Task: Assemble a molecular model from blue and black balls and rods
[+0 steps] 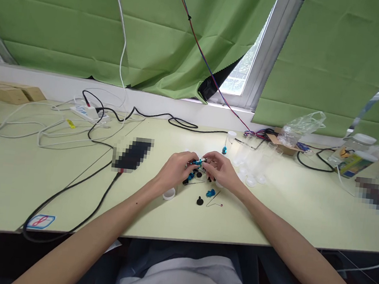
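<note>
Above a small heap of parts, my left hand (178, 167) and my right hand (223, 169) meet with fingers pinched on a small blue plastic part (199, 162). Its finer shape is mostly covered by the fingers. Under the hands lie more blue and black pieces and thin wires. Closer to me are a loose blue part (210, 193), a black disc with a short stem (200, 201) and a bent thin wire (210, 203) with a reddish tip. A round white cap (169, 194) rests beside my left wrist.
Clear plastic containers (259, 156) and white lids (251, 181) are right of my hands. Another blue piece with a wire (224, 150) stands behind them. A pixelated dark object (133, 155) with a black cable lies left. A power strip (89, 112) and cardboard box (284, 143) sit further back.
</note>
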Available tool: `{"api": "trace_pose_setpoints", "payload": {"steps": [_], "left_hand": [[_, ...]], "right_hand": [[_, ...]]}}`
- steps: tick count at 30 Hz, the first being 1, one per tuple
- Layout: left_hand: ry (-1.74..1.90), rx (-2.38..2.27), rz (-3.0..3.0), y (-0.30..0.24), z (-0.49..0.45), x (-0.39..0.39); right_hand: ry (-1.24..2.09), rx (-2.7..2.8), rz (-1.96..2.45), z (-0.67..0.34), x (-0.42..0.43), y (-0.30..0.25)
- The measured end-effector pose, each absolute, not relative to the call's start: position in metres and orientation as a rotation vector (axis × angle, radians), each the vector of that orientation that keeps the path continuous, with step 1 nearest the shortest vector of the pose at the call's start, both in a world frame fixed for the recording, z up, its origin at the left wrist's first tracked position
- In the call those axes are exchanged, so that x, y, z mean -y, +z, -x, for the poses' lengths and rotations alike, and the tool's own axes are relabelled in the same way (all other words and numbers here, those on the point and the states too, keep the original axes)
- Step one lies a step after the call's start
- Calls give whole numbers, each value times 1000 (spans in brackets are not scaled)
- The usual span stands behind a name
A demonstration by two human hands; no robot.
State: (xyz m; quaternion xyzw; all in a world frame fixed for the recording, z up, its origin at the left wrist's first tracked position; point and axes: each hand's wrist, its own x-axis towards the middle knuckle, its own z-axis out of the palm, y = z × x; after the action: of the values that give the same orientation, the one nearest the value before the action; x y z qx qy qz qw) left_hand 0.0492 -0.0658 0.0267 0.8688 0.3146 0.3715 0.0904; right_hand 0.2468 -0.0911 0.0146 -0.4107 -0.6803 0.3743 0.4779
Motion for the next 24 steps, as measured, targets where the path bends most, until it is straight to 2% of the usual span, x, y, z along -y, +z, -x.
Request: {"api": "trace_pose_setpoints", "payload": {"steps": [18, 24], "left_hand": [[1095, -820, -2618, 26, -50, 69], [1125, -908, -2609, 26, -50, 67]], "right_hand": [[882, 1742, 1143, -249, 89, 12], [920, 1627, 1095, -248, 87, 11]]}}
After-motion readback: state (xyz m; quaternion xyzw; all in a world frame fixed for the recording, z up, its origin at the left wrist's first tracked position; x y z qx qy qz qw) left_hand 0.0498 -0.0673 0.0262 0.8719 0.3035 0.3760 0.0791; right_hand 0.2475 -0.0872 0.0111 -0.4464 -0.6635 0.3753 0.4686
